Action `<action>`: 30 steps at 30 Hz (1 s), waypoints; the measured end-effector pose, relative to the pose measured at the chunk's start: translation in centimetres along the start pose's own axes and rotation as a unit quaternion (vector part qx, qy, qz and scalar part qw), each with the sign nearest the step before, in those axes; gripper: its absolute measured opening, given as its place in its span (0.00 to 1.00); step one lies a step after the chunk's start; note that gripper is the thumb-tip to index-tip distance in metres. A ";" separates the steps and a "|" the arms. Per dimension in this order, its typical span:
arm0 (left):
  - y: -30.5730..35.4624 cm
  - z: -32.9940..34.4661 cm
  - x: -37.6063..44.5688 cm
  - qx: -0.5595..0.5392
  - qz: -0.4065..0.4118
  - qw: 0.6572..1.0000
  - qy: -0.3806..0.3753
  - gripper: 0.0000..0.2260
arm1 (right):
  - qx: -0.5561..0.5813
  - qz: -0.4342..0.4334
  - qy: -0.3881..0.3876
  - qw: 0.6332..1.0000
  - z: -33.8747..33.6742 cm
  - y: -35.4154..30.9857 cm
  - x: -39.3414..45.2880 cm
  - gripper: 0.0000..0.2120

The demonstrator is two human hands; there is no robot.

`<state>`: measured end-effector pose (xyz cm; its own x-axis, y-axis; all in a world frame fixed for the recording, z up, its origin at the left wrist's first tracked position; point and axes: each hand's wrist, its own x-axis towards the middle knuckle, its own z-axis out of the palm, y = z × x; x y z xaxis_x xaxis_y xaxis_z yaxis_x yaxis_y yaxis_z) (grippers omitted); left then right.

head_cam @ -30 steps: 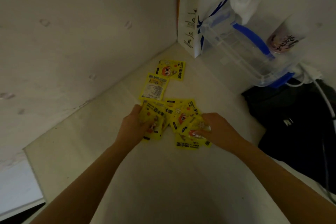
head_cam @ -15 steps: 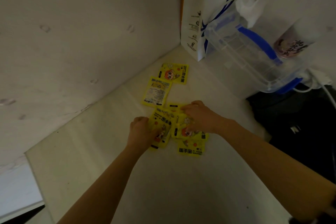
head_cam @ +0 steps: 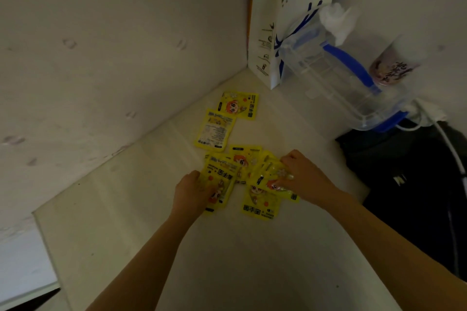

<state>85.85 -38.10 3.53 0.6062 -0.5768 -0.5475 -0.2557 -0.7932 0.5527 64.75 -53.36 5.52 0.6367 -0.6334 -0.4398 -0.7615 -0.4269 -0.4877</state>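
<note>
Cream tabletop (head_cam: 227, 260) in a white-walled corner, white paper coffee bag (head_cam: 290, 20) at the back. In front of the bag, left hand (head_cam: 194, 192) grips a flat yellow foil sachet (head_cam: 219, 179), right hand (head_cam: 303, 177) pinches a second sachet (head_cam: 269, 179).

coffee bag (head_cam: 298, 7) cropped above, black bag (head_cam: 404, 184) cropped right, packets (head_cam: 214, 131) with unreadable print

The white paper bag (head_cam: 267, 33) at one o'clock carries "coffee" in dark letters, with a cut-off "in" before it. The yellow packets (head_cam: 242, 160) show three large characters ending in 手宝. The nearest packet (head_cam: 261, 206), at six o'clock of the pile, adds small "HAND" lettering. Brush characters on the cup (head_cam: 394, 68) at two o'clock are too blurred to read.
</note>
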 end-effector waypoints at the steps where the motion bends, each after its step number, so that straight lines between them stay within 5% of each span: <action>1: -0.1 -0.1 -0.3 -0.021 -0.003 1.000 0.009 0.10 | 0.016 0.011 0.005 1.000 0.0 0.4 -0.3 0.22; 6: -1.1 -0.9 -1.6 -0.143 -0.027 0.989 0.023 0.07 | 0.116 0.089 0.041 0.988 0.2 1.4 -1.8 0.12; 10: -1.8 -1.2 -2.6 -0.205 -0.036 0.978 0.019 0.08 | 0.171 0.110 0.066 0.977 0.3 1.4 -3.0 0.18; 17: -3.4 -0.5 -5.7 -0.270 -0.039 0.962 0.001 0.08 | 0.275 0.143 0.090 0.947 2.1 1.2 -6.1 0.13; 30: -7.6 -0.5 -11.1 -0.379 -0.018 0.920 -0.097 0.10 | 0.495 0.219 0.185 0.820 8.4 -2.2 -16.4 0.03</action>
<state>81.43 -25.61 5.72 0.4390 -0.6348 -0.6358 0.4059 -0.4912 0.7707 56.99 -36.65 7.49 0.1093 -0.8164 -0.5670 -0.3187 0.5115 -0.7980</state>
